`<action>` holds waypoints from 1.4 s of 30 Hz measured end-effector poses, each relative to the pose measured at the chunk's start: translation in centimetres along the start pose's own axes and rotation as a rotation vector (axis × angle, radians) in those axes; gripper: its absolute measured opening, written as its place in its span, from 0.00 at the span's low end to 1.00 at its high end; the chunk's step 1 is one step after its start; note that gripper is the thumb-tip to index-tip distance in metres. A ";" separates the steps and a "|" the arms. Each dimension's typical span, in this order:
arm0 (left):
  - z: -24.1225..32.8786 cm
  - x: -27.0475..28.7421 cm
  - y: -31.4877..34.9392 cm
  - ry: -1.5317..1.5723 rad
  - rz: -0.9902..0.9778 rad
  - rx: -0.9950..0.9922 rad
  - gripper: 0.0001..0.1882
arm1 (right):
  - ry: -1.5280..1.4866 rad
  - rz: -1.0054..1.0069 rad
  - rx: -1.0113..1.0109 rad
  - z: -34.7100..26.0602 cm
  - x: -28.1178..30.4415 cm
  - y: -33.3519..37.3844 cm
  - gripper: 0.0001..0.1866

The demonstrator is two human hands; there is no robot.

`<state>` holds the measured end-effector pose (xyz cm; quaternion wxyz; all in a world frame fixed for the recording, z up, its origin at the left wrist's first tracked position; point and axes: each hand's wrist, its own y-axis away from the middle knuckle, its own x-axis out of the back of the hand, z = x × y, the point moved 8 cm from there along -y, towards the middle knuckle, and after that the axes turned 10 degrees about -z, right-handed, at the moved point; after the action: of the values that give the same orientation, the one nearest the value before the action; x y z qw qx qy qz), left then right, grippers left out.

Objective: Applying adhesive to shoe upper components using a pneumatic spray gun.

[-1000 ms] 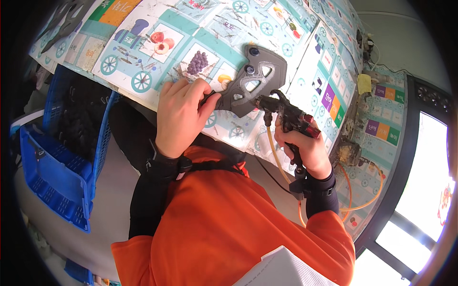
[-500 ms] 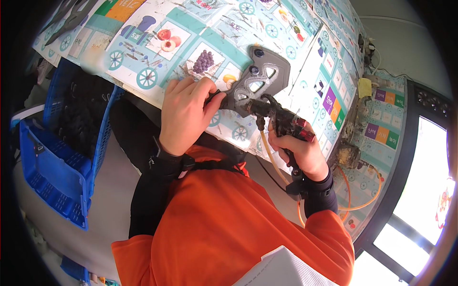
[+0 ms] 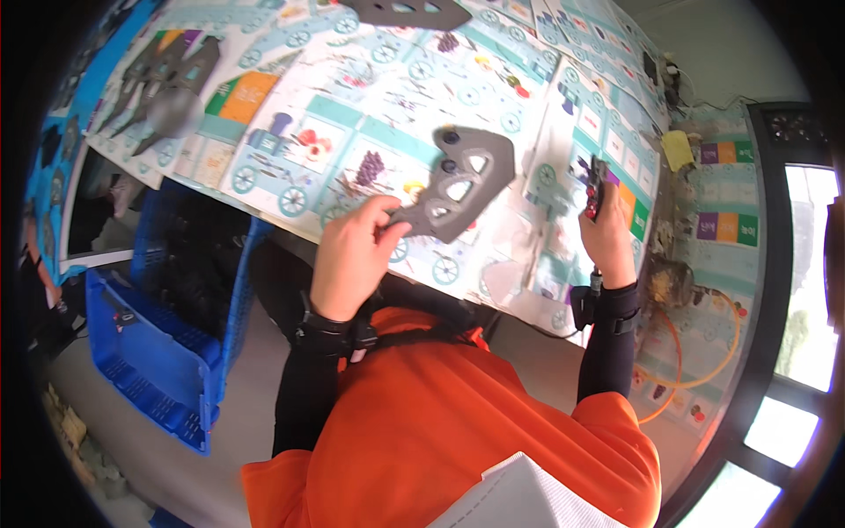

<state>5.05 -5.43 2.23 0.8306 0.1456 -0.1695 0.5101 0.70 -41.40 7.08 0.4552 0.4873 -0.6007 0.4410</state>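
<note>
My left hand [image 3: 354,260] pinches the narrow end of a flat dark grey plastic bracket [image 3: 493,183] with several cutouts and two dark round spots near its far end. The bracket is tilted over the near edge of the covered table. Off to the right, my right hand [image 3: 609,242] is wrapped round a black pistol-shaped air tool [image 3: 595,187] with red fittings, held apart from the bracket. The tool's tip points away from me, and my fingers hide much of its grip.
Printed sheets with fruit pictures cover the table [image 3: 290,97]. Similar grey brackets [image 3: 180,75] lie at the far left, and another grey bracket [image 3: 400,12] at the back. A blue crate [image 3: 150,370] is at lower left. An orange air hose [image 3: 738,326] loops at right.
My right hand has carried the air tool away from the bracket, to the right and farther out. The bracket stays in my left hand. The view has shifted, showing more brackets at the back.
</note>
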 end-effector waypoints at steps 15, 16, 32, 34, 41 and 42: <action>11.3 27.4 -8.8 0.210 0.514 -0.551 0.12 | -0.427 0.119 -0.026 -8.2 -1.7 7.6 0.15; 11.5 31.6 -10.3 0.179 0.539 -0.578 0.13 | -0.513 0.065 -0.107 -8.2 -2.8 8.4 0.13; -19.9 53.8 -31.9 -1.057 0.421 0.917 0.29 | -0.463 0.149 -0.120 -7.6 -3.6 9.8 0.05; -21.1 54.7 -31.5 -1.055 0.520 0.935 0.29 | -0.458 0.113 -0.123 -7.9 -3.7 9.6 0.05; -18.7 55.9 -31.9 -1.156 0.449 0.867 0.19 | -0.379 0.115 -0.109 -9.0 -4.0 9.4 0.07; -16.7 56.0 -31.6 -1.155 0.467 0.785 0.18 | -0.314 0.130 -0.112 -9.1 -4.0 9.6 0.07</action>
<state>59.26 32.35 9.06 0.3652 0.6380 -0.4115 0.5388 -7.30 -30.54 4.10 0.3528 0.4842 -0.7182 0.3540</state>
